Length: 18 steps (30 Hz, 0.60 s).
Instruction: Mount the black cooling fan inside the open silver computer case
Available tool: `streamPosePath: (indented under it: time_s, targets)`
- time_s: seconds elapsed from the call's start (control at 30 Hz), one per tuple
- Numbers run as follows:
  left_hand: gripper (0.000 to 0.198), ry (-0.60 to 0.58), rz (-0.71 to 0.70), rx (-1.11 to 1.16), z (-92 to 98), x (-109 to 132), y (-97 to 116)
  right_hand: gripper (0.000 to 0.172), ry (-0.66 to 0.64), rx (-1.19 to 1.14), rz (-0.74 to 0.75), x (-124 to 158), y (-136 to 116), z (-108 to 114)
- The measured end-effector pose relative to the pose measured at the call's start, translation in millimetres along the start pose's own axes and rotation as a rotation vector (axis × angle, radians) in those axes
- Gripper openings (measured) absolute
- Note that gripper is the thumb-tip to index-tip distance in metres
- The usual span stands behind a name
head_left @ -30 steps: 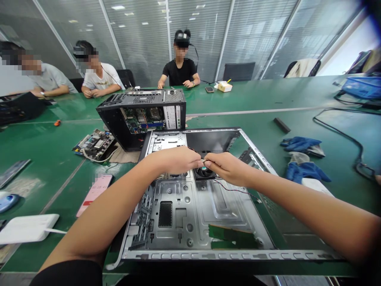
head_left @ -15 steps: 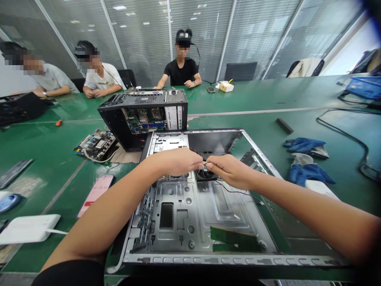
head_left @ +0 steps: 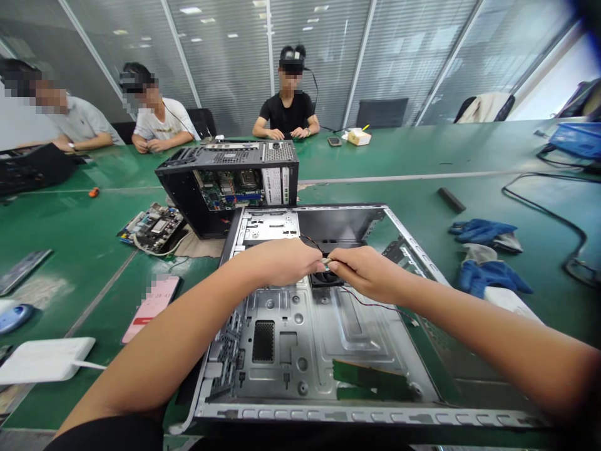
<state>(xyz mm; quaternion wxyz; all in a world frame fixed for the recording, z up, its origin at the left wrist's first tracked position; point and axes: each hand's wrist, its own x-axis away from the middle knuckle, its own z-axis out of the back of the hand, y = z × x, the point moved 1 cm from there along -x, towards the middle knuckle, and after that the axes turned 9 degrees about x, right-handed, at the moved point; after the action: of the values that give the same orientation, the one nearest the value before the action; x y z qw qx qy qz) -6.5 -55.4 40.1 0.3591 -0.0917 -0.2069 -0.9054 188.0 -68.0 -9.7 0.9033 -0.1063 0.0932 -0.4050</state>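
Observation:
My left hand [head_left: 300, 263] and my right hand [head_left: 361, 268] meet fingertip to fingertip above an open computer case [head_left: 347, 411] that lies on its side. Both are closed in a pinch around a small pale piece [head_left: 325, 260]; the fingers cover most of it, so its kind is unclear. Thin dark wires show just behind my left hand. Directly below the fingers sits a black cooling fan [head_left: 327, 279], partly hidden, and its thin cable [head_left: 375, 303] runs right across the metal panel. Green memory sticks [head_left: 369, 374] lie at the near right inside the case.
A second computer case [head_left: 225, 153] stands behind, with a circuit board [head_left: 154, 228] left of it. A pink-screened phone [head_left: 153, 307] and a white adapter [head_left: 47, 360] lie left. Blue gloves [head_left: 491, 275] and a black cable [head_left: 554, 207] are right. Several people sit across the green table [head_left: 399, 166].
My hands keep their pinch at almost the same spot. The view has shifted slightly. Across the table, the person in black has drawn one arm in, bringing both hands together.

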Motion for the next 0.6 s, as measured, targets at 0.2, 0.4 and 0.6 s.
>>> streamPosePath:
  time_s: [0.2,0.4,0.6]
  targets:
    - [0.040,-0.070,-0.037,0.087,4.5,3,-4,0.028,0.042,0.033,-0.009,5,1,-3]
    - [0.040,-0.087,-0.044,0.135,5.4,5,-8,0.022,0.109,0.038,0.069,7,4,-8]
    - [0.039,-0.107,-0.036,0.172,4.8,2,-12,0.022,0.157,0.229,0.090,5,3,-11]
